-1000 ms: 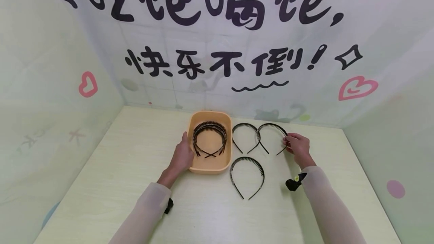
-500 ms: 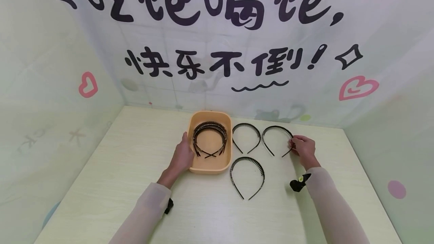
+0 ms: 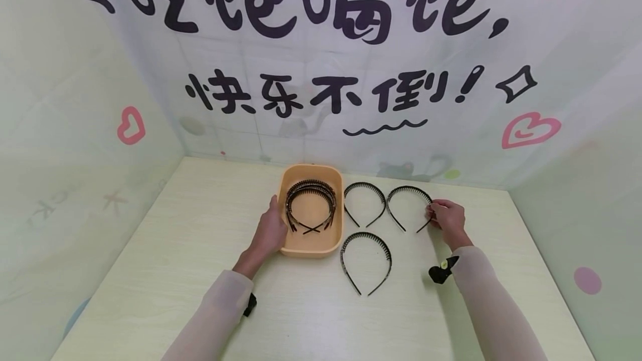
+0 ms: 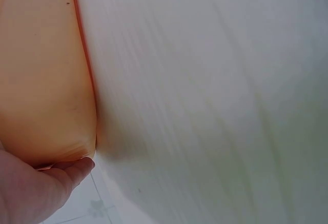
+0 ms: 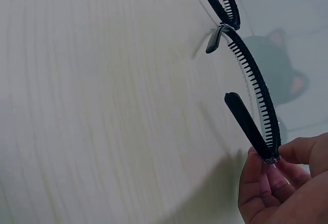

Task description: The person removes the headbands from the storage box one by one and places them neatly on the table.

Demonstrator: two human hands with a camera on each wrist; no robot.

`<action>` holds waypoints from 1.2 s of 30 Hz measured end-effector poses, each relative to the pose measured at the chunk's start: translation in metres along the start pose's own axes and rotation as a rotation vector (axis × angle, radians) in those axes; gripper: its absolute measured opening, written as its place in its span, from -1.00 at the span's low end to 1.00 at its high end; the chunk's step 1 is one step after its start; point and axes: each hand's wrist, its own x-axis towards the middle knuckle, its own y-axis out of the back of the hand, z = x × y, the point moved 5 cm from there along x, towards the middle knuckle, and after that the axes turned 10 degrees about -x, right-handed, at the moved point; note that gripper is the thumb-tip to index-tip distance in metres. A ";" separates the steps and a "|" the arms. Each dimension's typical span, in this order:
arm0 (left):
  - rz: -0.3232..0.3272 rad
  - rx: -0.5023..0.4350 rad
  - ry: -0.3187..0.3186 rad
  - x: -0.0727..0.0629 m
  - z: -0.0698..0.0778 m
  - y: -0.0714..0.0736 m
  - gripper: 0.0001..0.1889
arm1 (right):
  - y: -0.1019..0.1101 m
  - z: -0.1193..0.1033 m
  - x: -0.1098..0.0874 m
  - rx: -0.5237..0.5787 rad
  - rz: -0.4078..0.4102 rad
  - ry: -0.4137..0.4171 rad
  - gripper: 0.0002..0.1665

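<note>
My left hand (image 3: 272, 228) grips the left side of an orange plastic bin (image 3: 308, 248). In the left wrist view its fingers (image 4: 77, 171) lie against the outer wall of the bin (image 4: 46, 75). Several dark toothed headbands (image 3: 311, 187) lie stacked inside. My right hand (image 3: 448, 220) pinches the right arm of a black toothed headband (image 3: 396, 193) between thumb and fingers; the right wrist view shows this headband (image 5: 259, 88) with its teeth pointing inward. A second headband (image 3: 365, 185) lies between it and the bin, and the two nearly touch.
Another headband (image 3: 368, 235) lies on the pale table (image 3: 301, 316), nearer to me, below and right of the bin. A printed curtain wall (image 3: 281, 144) rises behind the table, with side walls at left and right.
The headband in my right hand has shifted to the right and a little nearer, away from its overlap with the neighbouring headband. My left hand and the bin have stayed put.
</note>
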 end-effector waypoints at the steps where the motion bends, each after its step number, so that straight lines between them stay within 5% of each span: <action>1: 0.001 0.001 0.000 0.000 0.000 0.000 -0.31 | 0.000 0.000 0.000 -0.008 0.003 0.000 -0.56; 25: 0.011 0.012 -0.014 0.000 0.000 0.001 -0.31 | 0.002 -0.003 -0.001 -0.071 0.041 0.060 -0.55; 36: 0.009 0.011 -0.012 -0.002 0.001 0.002 -0.31 | -0.001 -0.013 -0.013 -0.295 0.158 0.170 -0.56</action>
